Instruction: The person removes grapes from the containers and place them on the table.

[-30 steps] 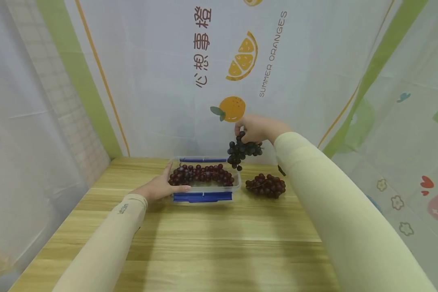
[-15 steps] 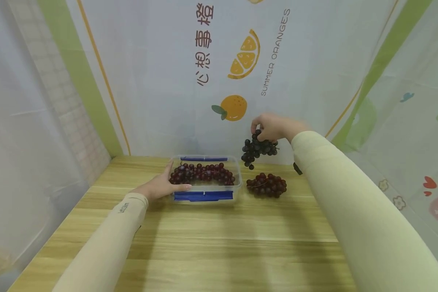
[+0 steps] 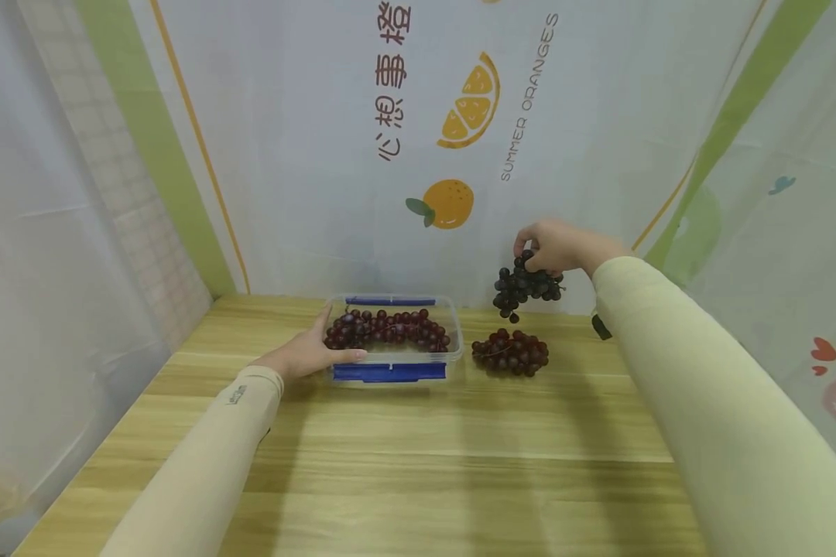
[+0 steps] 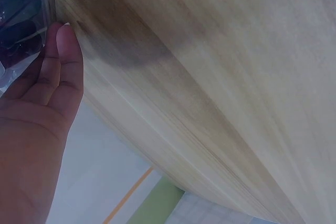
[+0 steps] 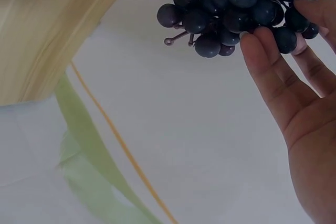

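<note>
My right hand (image 3: 560, 246) pinches a bunch of dark grapes (image 3: 521, 290) from above. It hangs above the back right of the table, close to the white backdrop. In the right wrist view, thumb and fingertips close on single grapes at the bunch's edge. Below it on the table lies a bunch of red grapes (image 3: 512, 353). My left hand (image 3: 308, 356) rests against the left end of a clear plastic container (image 3: 454, 329), its thumb along the front rim. More red grapes (image 3: 404, 329) lie inside. In the left wrist view, nearly straight fingers (image 4: 68, 56) touch the container's side.
The container has blue clips (image 3: 390, 373) along its front and back. It stands near the back edge of the wooden table (image 3: 418, 472). A white printed backdrop (image 3: 306, 193) rises directly behind, and patterned sheets (image 3: 773, 255) enclose the sides.
My right hand has moved to the right with the dark grapes, from over the container's right end to above the loose red bunch. My left hand stays at the container.
</note>
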`<move>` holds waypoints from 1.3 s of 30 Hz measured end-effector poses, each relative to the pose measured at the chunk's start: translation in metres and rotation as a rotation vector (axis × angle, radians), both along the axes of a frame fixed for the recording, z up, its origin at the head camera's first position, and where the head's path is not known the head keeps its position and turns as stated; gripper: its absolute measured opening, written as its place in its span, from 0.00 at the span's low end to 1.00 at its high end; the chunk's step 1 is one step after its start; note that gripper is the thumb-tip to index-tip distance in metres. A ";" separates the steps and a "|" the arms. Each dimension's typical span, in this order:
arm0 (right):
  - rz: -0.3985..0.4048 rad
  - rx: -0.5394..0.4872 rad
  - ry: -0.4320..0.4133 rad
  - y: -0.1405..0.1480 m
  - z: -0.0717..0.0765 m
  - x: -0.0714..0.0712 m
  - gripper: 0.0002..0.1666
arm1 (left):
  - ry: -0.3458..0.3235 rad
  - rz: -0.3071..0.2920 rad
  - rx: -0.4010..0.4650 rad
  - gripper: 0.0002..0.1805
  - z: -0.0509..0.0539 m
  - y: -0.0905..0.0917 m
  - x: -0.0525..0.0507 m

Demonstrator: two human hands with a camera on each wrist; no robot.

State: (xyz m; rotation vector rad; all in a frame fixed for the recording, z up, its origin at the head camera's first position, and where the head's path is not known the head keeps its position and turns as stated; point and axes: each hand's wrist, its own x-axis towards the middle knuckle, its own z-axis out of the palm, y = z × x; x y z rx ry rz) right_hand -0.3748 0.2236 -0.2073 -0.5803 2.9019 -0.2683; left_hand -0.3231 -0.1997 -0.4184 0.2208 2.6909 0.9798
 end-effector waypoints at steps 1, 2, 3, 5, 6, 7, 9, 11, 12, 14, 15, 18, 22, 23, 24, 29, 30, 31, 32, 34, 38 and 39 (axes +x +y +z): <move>0.000 0.002 -0.001 0.003 0.000 0.000 0.17 | -0.001 0.000 0.001 0.78 0.000 0.000 0.000; 0.002 0.003 -0.003 0.005 0.000 0.000 0.17 | -0.001 0.001 0.001 0.79 0.001 0.000 0.000; -0.001 0.004 -0.010 0.008 0.000 0.000 0.17 | 0.000 0.001 0.001 0.79 0.001 0.000 0.000; -0.003 0.012 -0.016 0.013 0.000 0.000 0.17 | -0.001 0.002 0.000 0.78 0.001 -0.001 0.000; -0.002 0.015 -0.018 0.016 -0.001 -0.001 0.18 | -0.001 0.002 -0.002 0.78 0.000 -0.001 0.000; -0.004 0.019 -0.018 0.019 -0.001 -0.001 0.18 | 0.000 0.002 -0.002 0.78 0.000 -0.001 0.000; -0.011 0.020 -0.017 0.024 -0.003 -0.002 0.18 | -0.001 0.002 0.002 0.77 0.000 -0.002 0.000; -0.013 0.021 -0.013 0.029 -0.004 -0.003 0.18 | 0.002 0.001 0.003 0.77 -0.001 -0.002 0.000; -0.012 0.024 -0.010 0.031 -0.004 -0.003 0.18 | 0.004 0.002 0.003 0.77 -0.001 -0.002 0.000; -0.012 0.028 -0.010 0.034 -0.006 -0.002 0.18 | 0.005 0.003 0.009 0.76 -0.001 -0.001 0.000; -0.011 0.035 -0.008 0.036 -0.006 -0.002 0.18 | 0.005 0.000 0.011 0.76 -0.001 -0.001 0.000; -0.003 0.052 0.000 0.042 -0.008 -0.002 0.18 | 0.008 -0.005 0.018 0.76 -0.001 -0.001 0.000; 0.005 0.053 0.009 0.049 -0.009 -0.002 0.18 | 0.009 -0.004 0.018 0.75 -0.001 0.000 0.000; 0.009 0.052 0.010 0.050 -0.010 -0.002 0.18 | 0.008 -0.001 0.016 0.75 -0.001 0.000 0.000; 0.015 0.051 0.013 0.052 -0.010 -0.002 0.18 | 0.011 -0.002 0.011 0.75 0.000 0.000 0.001; 0.029 0.060 0.011 0.059 -0.014 -0.003 0.18 | 0.011 0.005 0.008 0.77 -0.001 -0.001 0.001; 0.028 0.060 0.009 0.060 -0.014 -0.004 0.18 | 0.010 0.006 0.007 0.78 -0.001 -0.001 0.001; 0.026 0.064 0.007 0.062 -0.015 -0.004 0.18 | 0.008 0.008 0.010 0.77 -0.001 -0.001 0.001; 0.025 0.068 0.008 0.064 -0.016 -0.004 0.18 | 0.008 0.009 0.010 0.77 -0.001 -0.001 0.001; 0.026 0.074 0.015 0.067 -0.017 -0.004 0.17 | 0.011 0.006 0.010 0.77 -0.001 -0.001 0.002; 0.027 0.087 0.026 0.076 -0.019 -0.003 0.16 | 0.024 0.000 0.015 0.75 0.002 0.000 0.004; 0.025 0.085 0.028 0.078 -0.019 -0.002 0.16 | 0.029 -0.003 0.016 0.74 0.002 0.000 0.005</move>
